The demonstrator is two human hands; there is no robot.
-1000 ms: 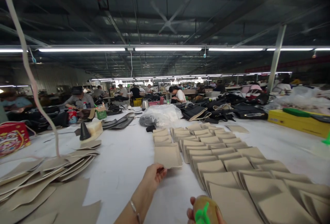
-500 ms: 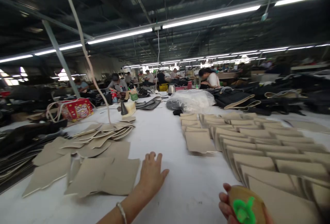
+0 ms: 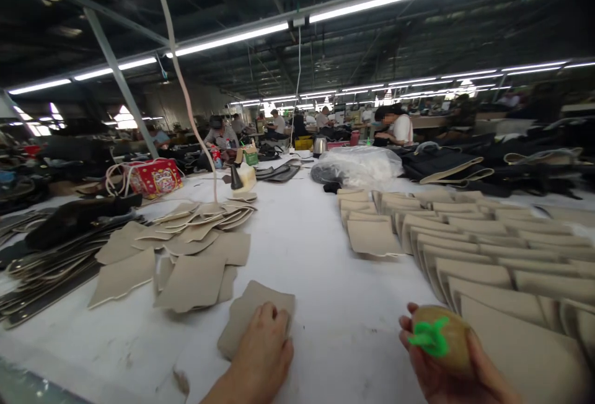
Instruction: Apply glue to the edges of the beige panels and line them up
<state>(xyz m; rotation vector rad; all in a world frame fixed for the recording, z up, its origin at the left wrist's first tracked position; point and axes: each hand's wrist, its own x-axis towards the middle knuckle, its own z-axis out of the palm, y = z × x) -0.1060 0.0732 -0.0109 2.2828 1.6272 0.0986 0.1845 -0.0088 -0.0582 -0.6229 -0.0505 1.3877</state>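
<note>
In the head view my left hand (image 3: 266,349) lies over a beige flat piece (image 3: 253,309) on the white tabletop. Its fingers are curled on the piece and the thumb rests by the right edge; the palm hides part of it. My right hand (image 3: 430,372) is wrapped around a rounded tan object (image 3: 458,345) with a bright green part on its face, held above the table at the lower right. What kind of object it is I cannot make out. A loose pile of similar beige pieces (image 3: 193,280) spreads out left of my left hand.
Overlapping rows of beige pieces (image 3: 483,277) cover the right side. Dark layered pieces (image 3: 51,274) lie at the left. Further back are a red patterned bag (image 3: 158,178), a dark cone (image 3: 235,176), clear plastic wrapping (image 3: 360,165) and a hanging cord (image 3: 183,75). People sit working beyond.
My left hand has come nearer and closed on a beige piece, drawn off the pile toward me. My right hand has tilted the tan object, turning its green part leftward. The view has shifted.
</note>
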